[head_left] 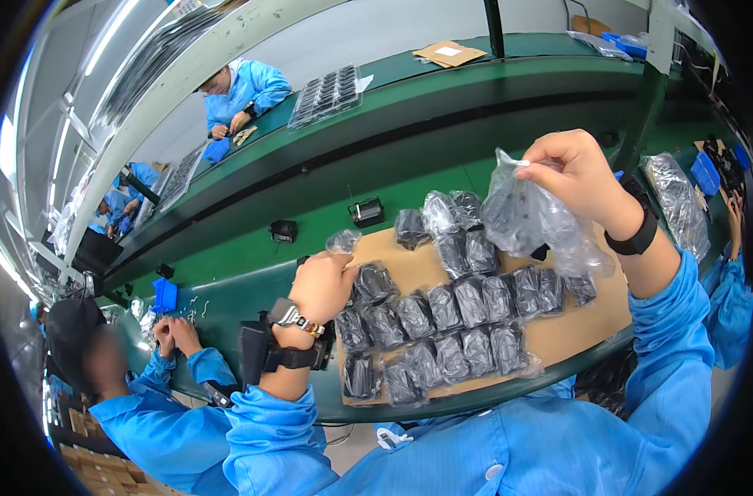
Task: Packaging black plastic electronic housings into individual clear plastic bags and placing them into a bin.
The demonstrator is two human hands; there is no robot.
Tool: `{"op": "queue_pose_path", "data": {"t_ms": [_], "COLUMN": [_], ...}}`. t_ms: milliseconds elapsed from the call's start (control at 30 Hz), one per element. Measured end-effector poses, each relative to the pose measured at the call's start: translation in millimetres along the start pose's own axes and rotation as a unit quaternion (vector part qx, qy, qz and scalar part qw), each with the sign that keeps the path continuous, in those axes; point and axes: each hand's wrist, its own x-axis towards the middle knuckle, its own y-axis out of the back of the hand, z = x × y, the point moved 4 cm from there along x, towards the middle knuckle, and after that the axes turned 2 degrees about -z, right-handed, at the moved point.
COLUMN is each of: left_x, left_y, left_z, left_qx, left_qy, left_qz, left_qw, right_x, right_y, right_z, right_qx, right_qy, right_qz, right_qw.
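My right hand (576, 175) is raised over the right part of the cardboard sheet (579, 331), pinching the top edge of a clear plastic bag (521, 217). The bag hangs crumpled, and I cannot make out whether anything is in it. My left hand (320, 285) is at the sheet's left edge, its fingers curled and mostly hidden, right beside a dark bagged device (375, 283). A small clear bagged piece (343, 240) shows just beyond its fingertips. Several black devices in clear bags (442, 307) lie in rows on the sheet.
Two unbagged black devices, one with an antenna (366, 212) and a smaller one (283, 231), stand on the green conveyor beyond. A co-worker (145, 413) at left handles small parts by a blue bin (164, 295). A green post (641, 124) rises at right, near bagged material (676, 202).
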Motion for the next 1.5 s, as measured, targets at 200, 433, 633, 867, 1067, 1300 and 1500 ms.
{"op": "queue_pose_path", "data": {"t_ms": [200, 433, 633, 867, 1067, 1300, 1500], "left_x": [6.3, 8.7, 18.6, 30.0, 32.2, 40.4, 66.4], "left_y": [-29.0, 11.6, 57.3, 60.5, 22.2, 20.6, -1.2], "left_z": [-19.8, 10.9, 66.4, 108.4, 82.9, 14.9, -136.0], "left_qx": [0.044, -0.073, -0.118, -0.29, -0.508, -0.442, -0.168], "left_qy": [0.021, -0.113, -0.127, -0.152, -0.061, -0.067, 0.107], "left_qz": [0.069, 0.204, 0.172, 0.099, -0.035, 0.139, 0.151], "left_qw": [0.996, 0.97, 0.97, 0.94, 0.859, 0.884, 0.968], "right_x": [-0.3, 7.2, 9.1, 9.1, 10.2, 12.8, 7.9], "right_y": [5.7, -7.5, -35.7, -80.0, -58.1, -25.4, -4.2], "right_z": [13.9, 6.7, -14.6, -15.6, -8.6, -7.7, -10.3], "right_qx": [0.034, -0.053, -0.042, -0.03, 0.095, 0.082, 0.03], "right_qy": [-0.018, 0.095, 0.106, 0.048, 0.026, 0.032, -0.008], "right_qz": [0.028, 0.078, 0.06, -0.159, -0.081, -0.036, -0.016], "right_qw": [0.999, 0.991, 0.992, 0.986, 0.992, 0.995, 0.999]}}
